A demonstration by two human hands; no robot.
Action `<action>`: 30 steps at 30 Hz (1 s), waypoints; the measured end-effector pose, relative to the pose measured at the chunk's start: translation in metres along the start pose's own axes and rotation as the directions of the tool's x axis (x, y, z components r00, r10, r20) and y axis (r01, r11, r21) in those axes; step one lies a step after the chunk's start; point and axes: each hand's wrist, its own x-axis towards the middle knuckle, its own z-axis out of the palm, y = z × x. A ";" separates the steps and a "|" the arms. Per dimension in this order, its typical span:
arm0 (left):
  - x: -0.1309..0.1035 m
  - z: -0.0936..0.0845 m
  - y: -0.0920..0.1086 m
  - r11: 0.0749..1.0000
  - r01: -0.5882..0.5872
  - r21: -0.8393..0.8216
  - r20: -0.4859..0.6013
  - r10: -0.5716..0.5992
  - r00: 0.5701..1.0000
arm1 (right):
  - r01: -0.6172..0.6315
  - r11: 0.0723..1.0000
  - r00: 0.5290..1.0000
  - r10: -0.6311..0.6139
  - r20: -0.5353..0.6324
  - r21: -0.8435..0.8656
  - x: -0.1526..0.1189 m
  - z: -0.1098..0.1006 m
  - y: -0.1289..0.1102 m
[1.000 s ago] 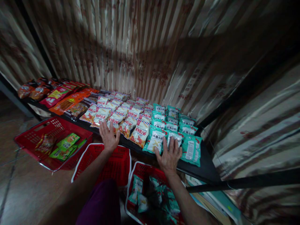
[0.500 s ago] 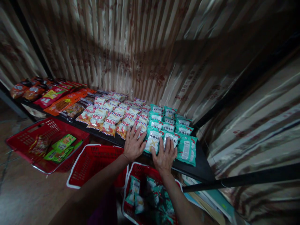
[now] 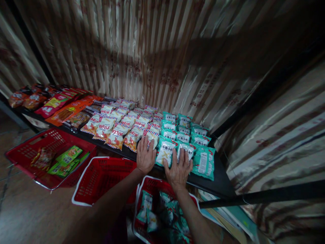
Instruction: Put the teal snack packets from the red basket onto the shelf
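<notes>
Rows of small teal snack bags (image 3: 166, 152) lie on the dark shelf (image 3: 217, 183), beside rows of white-and-orange snack bags (image 3: 115, 135). My right hand (image 3: 178, 168) rests with fingers spread on a teal bag in the front row, its thumb by the neighbouring teal bag. My left hand (image 3: 146, 157) lies flat, fingers stretched out, on the lower part of a white-and-orange bag at the front right of that group. Neither hand is closed round a bag. Under my right forearm stands a red basket (image 3: 138, 206) with several teal bags inside.
Left of it are a second red basket (image 3: 81, 184) and a third red basket (image 3: 24, 166) holding green packets (image 3: 68, 154). Orange and pink snack packs (image 3: 57, 103) fill the shelf's left end. A striped curtain (image 3: 142, 51) hangs behind; a black post (image 3: 266, 196) crosses at right.
My left hand has shifted slightly, its fingers now closer together on the white-and-orange bag. The right hand stays on the teal bag. The view has moved very little.
</notes>
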 end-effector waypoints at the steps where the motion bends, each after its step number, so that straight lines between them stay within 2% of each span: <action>1: 0.000 -0.001 0.000 1.000 -0.012 -0.010 -0.004 0.012 1.000 | -0.003 1.000 1.000 0.003 0.002 -0.004 0.000 0.000 0.000; 14: -0.005 -0.005 -0.005 0.995 -0.085 -0.051 -0.008 0.084 0.996 | 0.041 0.997 0.999 -0.040 -0.020 0.067 -0.002 -0.003 0.004; 24: -0.014 -0.010 -0.003 0.985 -0.132 -0.108 0.013 0.134 0.991 | 0.030 0.995 0.997 -0.036 0.071 0.090 -0.004 -0.007 0.002; 30: -0.017 -0.009 -0.001 0.982 -0.149 -0.114 0.005 0.151 0.989 | 0.028 0.991 0.996 -0.040 0.082 0.134 -0.010 -0.021 0.009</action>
